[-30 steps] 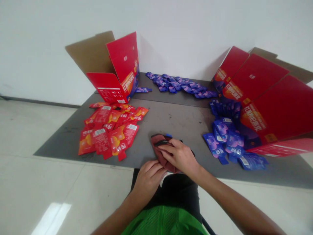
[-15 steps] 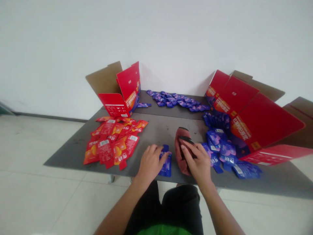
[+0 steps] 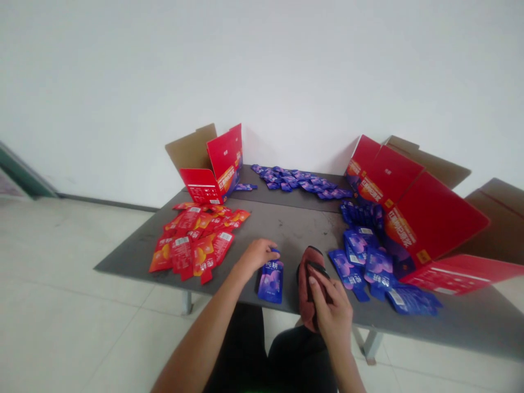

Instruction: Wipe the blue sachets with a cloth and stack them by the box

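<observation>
My left hand (image 3: 257, 255) pinches the top edge of a blue pouch (image 3: 271, 282) lying flat near the front edge of the grey table (image 3: 286, 224). Just right of it, my right hand (image 3: 332, 312) rests with fingers curled on a dark red cloth pouch (image 3: 308, 284) with a black part on top, at the table's front edge. A heap of red sachets (image 3: 196, 240) lies to the left. Blue pouches (image 3: 368, 262) are piled to the right.
An open red carton (image 3: 213, 166) stands at the back left. Larger red cartons (image 3: 409, 207) lie on their sides at the right. A row of blue pouches (image 3: 298, 181) runs along the back, by the white wall. Tiled floor surrounds the table.
The view rose and pulled back. My left hand left the cloth pouch and took hold of a blue pouch on the table. My right hand stayed on the cloth pouch.
</observation>
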Action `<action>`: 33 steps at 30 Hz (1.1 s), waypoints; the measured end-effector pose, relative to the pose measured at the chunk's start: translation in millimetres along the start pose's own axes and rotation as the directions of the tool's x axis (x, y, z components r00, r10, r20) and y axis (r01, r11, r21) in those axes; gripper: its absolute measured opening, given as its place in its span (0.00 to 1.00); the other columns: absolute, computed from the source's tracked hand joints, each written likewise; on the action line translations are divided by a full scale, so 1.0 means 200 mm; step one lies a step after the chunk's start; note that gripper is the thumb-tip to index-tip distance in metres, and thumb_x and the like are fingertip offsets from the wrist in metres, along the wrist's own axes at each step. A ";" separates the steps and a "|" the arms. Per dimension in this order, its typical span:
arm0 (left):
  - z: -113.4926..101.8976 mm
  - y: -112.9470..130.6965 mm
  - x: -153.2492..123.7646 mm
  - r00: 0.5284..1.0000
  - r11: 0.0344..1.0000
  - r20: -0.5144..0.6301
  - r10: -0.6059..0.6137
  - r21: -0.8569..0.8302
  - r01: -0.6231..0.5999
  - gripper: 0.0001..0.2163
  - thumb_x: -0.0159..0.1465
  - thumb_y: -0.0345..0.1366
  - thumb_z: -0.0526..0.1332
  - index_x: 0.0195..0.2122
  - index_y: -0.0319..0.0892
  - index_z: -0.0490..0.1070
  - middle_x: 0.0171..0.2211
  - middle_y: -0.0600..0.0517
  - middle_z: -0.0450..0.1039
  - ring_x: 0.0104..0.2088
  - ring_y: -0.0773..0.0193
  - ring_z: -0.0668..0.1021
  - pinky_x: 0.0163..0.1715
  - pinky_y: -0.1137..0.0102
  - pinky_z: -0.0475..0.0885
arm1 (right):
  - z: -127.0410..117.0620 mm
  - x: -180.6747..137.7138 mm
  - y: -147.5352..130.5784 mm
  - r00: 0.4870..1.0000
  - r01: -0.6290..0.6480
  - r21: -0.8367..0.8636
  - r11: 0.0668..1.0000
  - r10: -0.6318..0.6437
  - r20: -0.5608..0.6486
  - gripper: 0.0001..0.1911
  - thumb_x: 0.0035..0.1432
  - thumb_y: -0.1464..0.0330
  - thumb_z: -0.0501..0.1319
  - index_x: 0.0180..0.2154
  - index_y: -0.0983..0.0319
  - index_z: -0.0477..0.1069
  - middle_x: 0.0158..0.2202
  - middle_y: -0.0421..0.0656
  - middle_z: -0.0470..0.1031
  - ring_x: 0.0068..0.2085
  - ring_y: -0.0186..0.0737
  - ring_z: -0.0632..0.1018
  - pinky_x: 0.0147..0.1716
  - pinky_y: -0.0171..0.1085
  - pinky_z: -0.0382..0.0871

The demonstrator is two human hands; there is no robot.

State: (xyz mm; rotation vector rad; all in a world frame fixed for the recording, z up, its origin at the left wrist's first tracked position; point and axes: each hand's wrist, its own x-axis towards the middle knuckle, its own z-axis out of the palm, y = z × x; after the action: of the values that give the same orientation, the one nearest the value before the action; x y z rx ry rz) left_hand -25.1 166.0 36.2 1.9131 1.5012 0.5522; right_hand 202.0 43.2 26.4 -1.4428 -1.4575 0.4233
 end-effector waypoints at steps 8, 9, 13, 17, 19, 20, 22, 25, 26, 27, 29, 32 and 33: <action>-0.16 0.19 -0.07 0.971 0.967 -0.188 0.148 -0.178 -0.182 0.14 0.69 0.44 0.62 0.38 0.39 0.80 0.36 0.50 0.80 0.38 0.62 0.80 0.40 0.70 0.73 | 0.00 0.00 0.03 1.000 0.006 0.008 1.000 -0.006 -0.013 0.17 0.69 0.55 0.61 0.54 0.52 0.79 0.47 0.43 0.79 0.47 0.42 0.79 0.51 0.41 0.70; -0.18 0.23 -0.10 0.951 0.953 -0.241 0.192 -0.186 -0.239 0.13 0.70 0.44 0.62 0.39 0.40 0.80 0.39 0.49 0.79 0.41 0.62 0.80 0.44 0.70 0.73 | 0.00 0.00 0.03 1.000 0.009 0.008 1.000 -0.009 -0.020 0.17 0.69 0.56 0.61 0.54 0.52 0.79 0.47 0.43 0.79 0.47 0.42 0.79 0.51 0.41 0.70; -0.16 0.25 -0.29 0.807 0.847 -0.336 0.486 -0.047 -0.530 0.09 0.71 0.41 0.64 0.41 0.44 0.81 0.41 0.50 0.77 0.44 0.62 0.78 0.47 0.68 0.71 | 0.00 -0.01 0.02 0.998 0.016 0.019 1.000 -0.015 -0.058 0.17 0.68 0.56 0.62 0.53 0.52 0.79 0.47 0.43 0.79 0.48 0.42 0.79 0.51 0.41 0.70; -0.01 0.13 -0.49 0.781 0.789 -0.153 0.606 0.239 -0.566 0.06 0.71 0.39 0.65 0.41 0.46 0.81 0.42 0.51 0.78 0.44 0.61 0.77 0.48 0.64 0.70 | 0.01 -0.02 0.02 0.997 0.028 0.025 0.999 -0.026 -0.067 0.17 0.68 0.56 0.61 0.54 0.53 0.79 0.47 0.44 0.80 0.48 0.43 0.79 0.53 0.42 0.70; 0.05 0.07 -0.57 0.803 0.776 -0.059 0.594 0.306 -0.551 0.06 0.69 0.40 0.66 0.44 0.47 0.81 0.44 0.50 0.78 0.47 0.59 0.78 0.50 0.62 0.71 | 0.00 -0.01 0.02 0.997 0.033 0.030 0.999 -0.031 -0.067 0.17 0.69 0.56 0.61 0.53 0.54 0.80 0.47 0.45 0.80 0.48 0.43 0.79 0.53 0.43 0.70; 0.07 0.06 -0.61 0.809 0.771 -0.037 0.586 0.333 -0.543 0.08 0.69 0.41 0.67 0.46 0.47 0.81 0.46 0.50 0.78 0.49 0.57 0.78 0.52 0.60 0.71 | 0.00 -0.01 0.02 0.997 0.031 0.038 0.999 -0.028 -0.066 0.17 0.68 0.57 0.61 0.53 0.54 0.80 0.47 0.45 0.80 0.48 0.43 0.79 0.52 0.43 0.70; 0.10 0.04 -0.68 0.811 0.758 -0.047 0.583 0.390 -0.522 0.13 0.69 0.42 0.67 0.52 0.46 0.78 0.51 0.47 0.77 0.53 0.53 0.77 0.54 0.57 0.73 | -0.02 0.02 0.01 0.997 0.028 0.051 0.998 -0.024 -0.066 0.17 0.68 0.57 0.62 0.53 0.55 0.80 0.46 0.45 0.81 0.48 0.44 0.79 0.52 0.43 0.71; 0.15 0.05 -0.73 0.781 0.722 -0.095 0.617 0.465 -0.513 0.15 0.71 0.41 0.64 0.57 0.43 0.75 0.58 0.44 0.75 0.58 0.51 0.75 0.57 0.55 0.73 | -0.06 0.12 -0.05 0.993 0.082 0.014 0.997 -0.080 -0.082 0.15 0.68 0.57 0.62 0.52 0.54 0.80 0.45 0.44 0.81 0.46 0.43 0.80 0.50 0.42 0.72; 0.18 0.05 -0.74 0.768 0.708 -0.105 0.631 0.483 -0.516 0.15 0.72 0.40 0.62 0.57 0.42 0.75 0.60 0.44 0.74 0.60 0.52 0.75 0.58 0.55 0.73 | -0.06 0.16 -0.09 0.989 0.123 -0.011 0.992 -0.123 -0.081 0.15 0.68 0.58 0.63 0.51 0.54 0.81 0.45 0.44 0.80 0.45 0.42 0.79 0.49 0.41 0.72; 0.20 0.05 -0.74 0.756 0.695 -0.112 0.645 0.498 -0.519 0.15 0.73 0.39 0.61 0.57 0.41 0.74 0.61 0.43 0.74 0.61 0.52 0.74 0.59 0.55 0.72 | -0.06 0.20 -0.12 0.982 0.176 -0.032 0.984 -0.178 -0.060 0.14 0.68 0.59 0.63 0.52 0.53 0.80 0.45 0.43 0.80 0.45 0.41 0.79 0.49 0.41 0.72; 0.26 0.03 -0.73 0.736 0.676 -0.125 0.665 0.521 -0.522 0.14 0.74 0.38 0.60 0.57 0.39 0.74 0.61 0.43 0.74 0.62 0.54 0.75 0.60 0.57 0.72 | -0.03 0.26 -0.18 0.951 0.308 -0.051 0.950 -0.305 0.053 0.14 0.69 0.60 0.63 0.53 0.52 0.80 0.46 0.43 0.79 0.46 0.40 0.79 0.49 0.39 0.73; 0.35 -0.02 -0.71 0.717 0.671 -0.161 0.679 0.534 -0.515 0.13 0.75 0.33 0.55 0.56 0.39 0.75 0.53 0.45 0.80 0.55 0.56 0.80 0.59 0.58 0.73 | 0.08 0.29 -0.20 0.791 0.532 -0.067 0.844 -0.467 0.396 0.12 0.69 0.62 0.62 0.51 0.50 0.81 0.46 0.43 0.80 0.47 0.41 0.79 0.49 0.39 0.73; 0.37 -0.03 -0.71 0.714 0.677 -0.177 0.677 0.529 -0.511 0.14 0.75 0.30 0.54 0.56 0.39 0.75 0.51 0.46 0.81 0.52 0.57 0.81 0.59 0.58 0.73 | 0.12 0.29 -0.19 0.721 0.588 -0.083 0.805 -0.475 0.504 0.11 0.69 0.62 0.62 0.50 0.50 0.81 0.46 0.43 0.80 0.46 0.40 0.79 0.48 0.38 0.73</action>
State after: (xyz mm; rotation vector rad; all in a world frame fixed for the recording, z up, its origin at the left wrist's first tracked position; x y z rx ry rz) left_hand -17.3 13.9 -11.9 2.8486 1.2274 0.9647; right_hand 174.3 96.1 69.2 -1.0450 -2.3020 0.2275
